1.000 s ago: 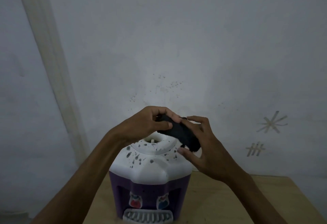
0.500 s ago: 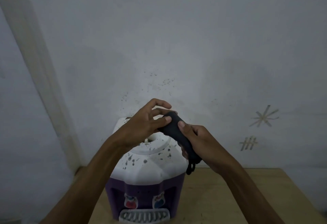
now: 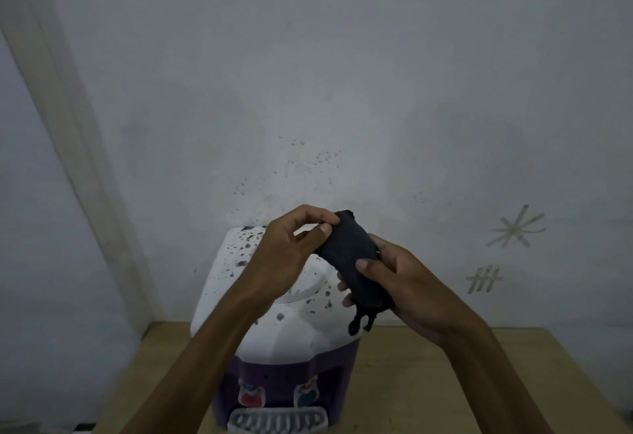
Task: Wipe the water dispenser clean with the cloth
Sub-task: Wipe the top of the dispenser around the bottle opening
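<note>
A purple water dispenser with a white top speckled with dark dirt stands on a wooden table. A folded dark cloth is held above the top, stretched between both hands. My left hand pinches the cloth's upper end between thumb and fingers. My right hand grips the lower part, thumb on the front, fingers behind. A frayed end of the cloth hangs down below my right hand. Two taps and a grey drip tray show on the dispenser's front.
The wooden table extends to the right of the dispenser. A pale wall with dark specks and tape marks stands close behind. A light vertical frame runs down the left side.
The cloth has been drawn out longer between my hands. My right hand slid down to its lower part. The view has shifted, showing more of the dispenser's top.
</note>
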`<action>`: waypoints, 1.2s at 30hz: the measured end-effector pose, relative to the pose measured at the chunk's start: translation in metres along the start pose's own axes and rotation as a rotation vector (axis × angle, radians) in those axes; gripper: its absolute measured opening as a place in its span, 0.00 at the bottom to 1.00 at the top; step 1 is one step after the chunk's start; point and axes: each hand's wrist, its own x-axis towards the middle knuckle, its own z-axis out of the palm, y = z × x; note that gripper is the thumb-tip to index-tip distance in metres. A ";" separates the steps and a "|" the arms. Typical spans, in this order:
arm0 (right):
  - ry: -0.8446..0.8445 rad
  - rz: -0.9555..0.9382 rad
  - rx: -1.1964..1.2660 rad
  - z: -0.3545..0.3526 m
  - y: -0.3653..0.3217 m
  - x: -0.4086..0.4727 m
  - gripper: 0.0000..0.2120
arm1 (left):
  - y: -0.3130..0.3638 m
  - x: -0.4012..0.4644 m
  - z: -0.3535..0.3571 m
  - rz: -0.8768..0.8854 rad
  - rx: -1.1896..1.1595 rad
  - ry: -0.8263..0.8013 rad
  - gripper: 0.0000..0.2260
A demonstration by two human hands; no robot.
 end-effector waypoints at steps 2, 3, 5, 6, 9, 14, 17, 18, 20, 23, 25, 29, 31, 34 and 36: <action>-0.010 -0.043 0.109 0.002 0.000 0.001 0.16 | -0.002 -0.003 0.008 0.030 0.028 0.038 0.08; -0.027 -0.055 0.151 0.002 0.000 0.001 0.18 | -0.004 -0.004 0.011 0.058 0.043 0.055 0.09; -0.032 -0.062 0.176 0.002 0.002 0.003 0.19 | -0.009 -0.005 0.015 0.117 0.073 0.079 0.09; -0.018 -0.061 0.183 0.001 0.003 0.004 0.19 | -0.011 -0.006 0.016 0.137 0.097 0.076 0.10; -0.003 -0.042 0.287 -0.003 0.005 0.006 0.22 | -0.016 -0.010 0.022 0.161 0.172 0.037 0.14; -0.099 0.050 0.546 -0.002 0.005 0.006 0.21 | -0.013 -0.017 0.029 0.148 0.094 0.017 0.17; 0.067 0.032 0.419 0.001 0.008 0.007 0.22 | -0.019 -0.015 0.025 0.188 0.235 -0.029 0.18; 0.078 0.052 0.418 0.002 0.010 0.006 0.20 | -0.021 -0.015 0.023 0.172 0.247 -0.046 0.18; 0.062 0.097 0.425 0.003 0.015 0.003 0.18 | -0.028 -0.017 0.018 0.167 0.283 -0.080 0.18; 0.087 0.119 0.273 -0.003 0.027 -0.003 0.16 | -0.044 -0.027 0.004 0.172 0.424 -0.067 0.20; 0.143 0.122 0.071 -0.010 0.040 -0.007 0.13 | -0.059 -0.037 -0.008 0.170 0.584 -0.015 0.21; 0.346 0.104 -0.337 -0.012 0.071 -0.012 0.13 | -0.093 -0.060 -0.022 0.187 0.891 -0.003 0.31; 0.443 0.030 -0.481 -0.008 0.089 -0.013 0.17 | -0.107 -0.066 -0.026 0.189 0.995 0.004 0.37; 0.495 -0.124 -0.794 0.003 0.113 -0.016 0.21 | -0.113 -0.068 -0.028 0.265 1.081 0.063 0.39; 0.495 -0.236 -0.965 0.009 0.124 -0.016 0.21 | -0.112 -0.066 -0.028 0.332 1.125 0.102 0.38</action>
